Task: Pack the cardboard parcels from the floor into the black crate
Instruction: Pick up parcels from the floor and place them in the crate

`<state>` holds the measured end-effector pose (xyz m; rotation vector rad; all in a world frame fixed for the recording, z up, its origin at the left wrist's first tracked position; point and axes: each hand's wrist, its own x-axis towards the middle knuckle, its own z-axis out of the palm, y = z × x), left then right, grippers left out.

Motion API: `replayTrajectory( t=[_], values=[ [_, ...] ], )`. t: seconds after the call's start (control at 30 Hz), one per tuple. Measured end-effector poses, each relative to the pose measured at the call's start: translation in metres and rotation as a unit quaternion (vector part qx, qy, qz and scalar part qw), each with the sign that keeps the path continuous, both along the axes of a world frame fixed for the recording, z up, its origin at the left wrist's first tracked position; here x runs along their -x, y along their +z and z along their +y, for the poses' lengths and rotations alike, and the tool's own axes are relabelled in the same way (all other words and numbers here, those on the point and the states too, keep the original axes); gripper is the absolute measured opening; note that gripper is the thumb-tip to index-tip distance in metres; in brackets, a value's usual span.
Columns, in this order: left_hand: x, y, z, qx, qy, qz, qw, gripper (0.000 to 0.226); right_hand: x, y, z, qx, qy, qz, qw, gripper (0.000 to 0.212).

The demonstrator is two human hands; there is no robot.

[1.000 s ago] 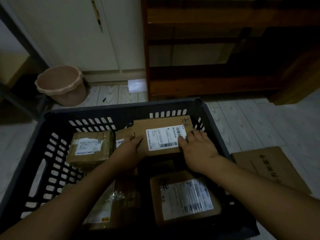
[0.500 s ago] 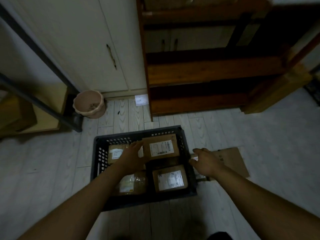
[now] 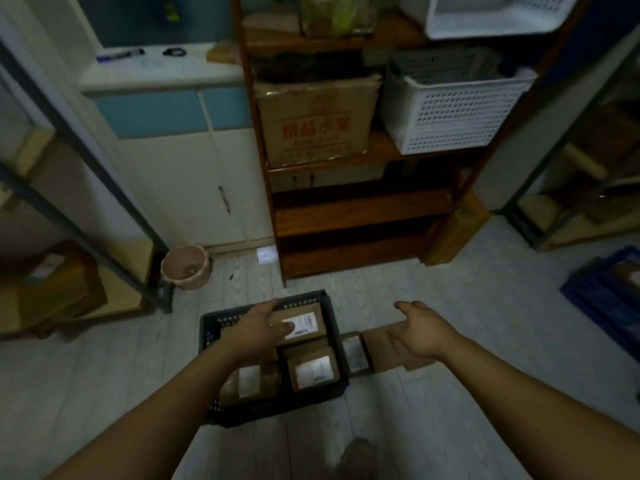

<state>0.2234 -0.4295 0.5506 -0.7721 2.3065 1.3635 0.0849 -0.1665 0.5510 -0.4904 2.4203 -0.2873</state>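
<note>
In the near half of the black crate (image 3: 277, 414) lie a labelled box parcel (image 3: 313, 372) on the right and a bagged parcel (image 3: 249, 381) on the left. Two parcels are not yet packed: a small parcel (image 3: 355, 353) on the floor just beside the crate's right wall, and a flat cardboard parcel (image 3: 388, 348) touching it on the side away from the crate. Both look light and stiff, with taped faces that may slide under the fingers. The small one is best pinched across its short sides, the flat one by opposite edges so it does not bow. The right hand (image 3: 420, 329) hangs above the flat one, fingers spread, holding nothing. The left hand (image 3: 258, 327), loose and empty, is over the crate's far half by the far parcel (image 3: 304, 323); whether it touches is unclear.
</note>
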Motion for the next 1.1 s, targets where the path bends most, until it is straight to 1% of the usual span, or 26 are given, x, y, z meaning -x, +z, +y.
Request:
replayTrajectory(
  t=[0.07,0.2,0.37,0.6,0.73,0.8,0.93,1.1],
  values=[
    [0.004,0.011,0.018,-0.005,-0.023,0.016,1.000,0.066,-0.012,0.016,0.023,0.004,-0.027,0.021,0.999,0.066],
    [0.011,0.037,0.062,0.009,-0.059,0.048,0.997,0.071,-0.027,0.041,0.070,-0.013,-0.044,0.058,0.997,0.067],
    [0.022,0.061,0.113,0.044,-0.099,0.083,0.991,0.073,-0.015,0.058,0.125,-0.021,-0.074,0.078,0.994,0.069],
    [0.079,0.075,0.208,0.048,-0.088,0.082,0.992,0.073,0.037,0.059,0.224,0.002,-0.086,0.078,0.993,0.072],
    [0.113,0.071,0.276,0.034,-0.081,0.058,0.994,0.071,0.068,0.056,0.285,0.024,-0.082,0.053,0.995,0.073],
    [0.126,0.068,0.299,0.044,-0.080,0.051,0.995,0.070,0.084,0.052,0.307,0.028,-0.076,0.044,0.996,0.073],
    [0.147,0.059,0.317,0.072,-0.071,0.035,0.994,0.070,0.116,0.042,0.326,0.034,-0.072,0.018,0.997,0.073],
    [0.186,0.043,0.315,0.071,-0.051,0.018,0.996,0.069,0.154,0.027,0.320,0.048,-0.073,0.005,0.996,0.072]
  ],
)
